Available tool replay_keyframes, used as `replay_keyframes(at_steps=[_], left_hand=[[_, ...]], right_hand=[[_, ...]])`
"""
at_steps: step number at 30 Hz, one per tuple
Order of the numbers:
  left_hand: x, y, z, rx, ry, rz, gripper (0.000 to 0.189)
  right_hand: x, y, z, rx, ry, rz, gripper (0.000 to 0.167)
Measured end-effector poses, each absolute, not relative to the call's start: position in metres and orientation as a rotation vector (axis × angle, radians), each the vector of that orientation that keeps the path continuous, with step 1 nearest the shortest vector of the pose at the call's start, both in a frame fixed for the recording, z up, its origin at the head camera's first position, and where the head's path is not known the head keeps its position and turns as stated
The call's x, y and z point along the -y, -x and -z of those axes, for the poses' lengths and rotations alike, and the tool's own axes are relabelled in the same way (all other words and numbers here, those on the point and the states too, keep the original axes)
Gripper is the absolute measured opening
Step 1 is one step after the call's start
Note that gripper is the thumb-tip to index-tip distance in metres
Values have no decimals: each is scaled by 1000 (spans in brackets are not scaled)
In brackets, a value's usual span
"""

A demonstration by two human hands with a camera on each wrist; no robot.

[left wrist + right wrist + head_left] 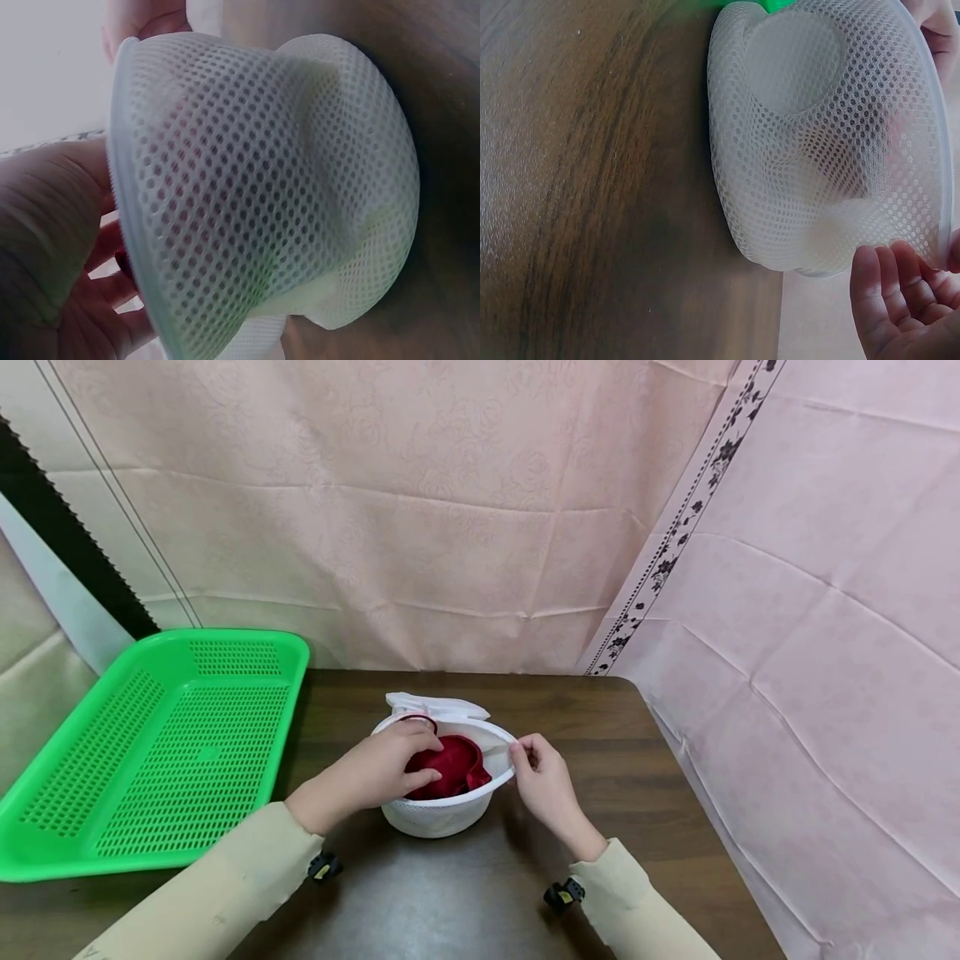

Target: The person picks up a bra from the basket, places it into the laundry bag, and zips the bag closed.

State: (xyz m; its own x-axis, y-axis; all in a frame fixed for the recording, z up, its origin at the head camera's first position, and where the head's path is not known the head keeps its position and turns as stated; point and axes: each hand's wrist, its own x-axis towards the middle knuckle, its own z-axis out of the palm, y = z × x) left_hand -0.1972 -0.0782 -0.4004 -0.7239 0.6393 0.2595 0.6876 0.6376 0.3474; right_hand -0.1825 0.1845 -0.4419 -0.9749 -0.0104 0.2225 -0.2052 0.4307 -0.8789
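Note:
A white mesh laundry bag point(438, 817) stands on the table, its round mouth facing up and its lid flap point(442, 706) folded back at the far side. Inside lies a dark red bra point(457, 764) with a rounded cup; its lower part is seen only faintly through the mesh. My left hand point(390, 760) reaches over the near-left rim, thumb and fingers curved around the bra; some fingertips are hidden. At the right side of the mouth, my right hand point(543, 781) pinches the rim between thumb and fingers.
To the left is a large green plastic basket point(281, 752) with slotted sides and floor. The brown wooden table point(600, 718) ends at a pale patterned cloth point(450, 527) hanging behind it and along the right.

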Motion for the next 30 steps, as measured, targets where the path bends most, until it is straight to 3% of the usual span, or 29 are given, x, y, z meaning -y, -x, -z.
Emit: replay_keyframes(at_steps=[19, 30], left_hand=[[69, 204, 430, 2856, 1126, 459, 30], [79, 204, 415, 2833, 1145, 601, 33]], right_hand=[[-182, 180, 441, 2482, -209, -1580, 14], [-184, 180, 442, 2465, -223, -1569, 15]])
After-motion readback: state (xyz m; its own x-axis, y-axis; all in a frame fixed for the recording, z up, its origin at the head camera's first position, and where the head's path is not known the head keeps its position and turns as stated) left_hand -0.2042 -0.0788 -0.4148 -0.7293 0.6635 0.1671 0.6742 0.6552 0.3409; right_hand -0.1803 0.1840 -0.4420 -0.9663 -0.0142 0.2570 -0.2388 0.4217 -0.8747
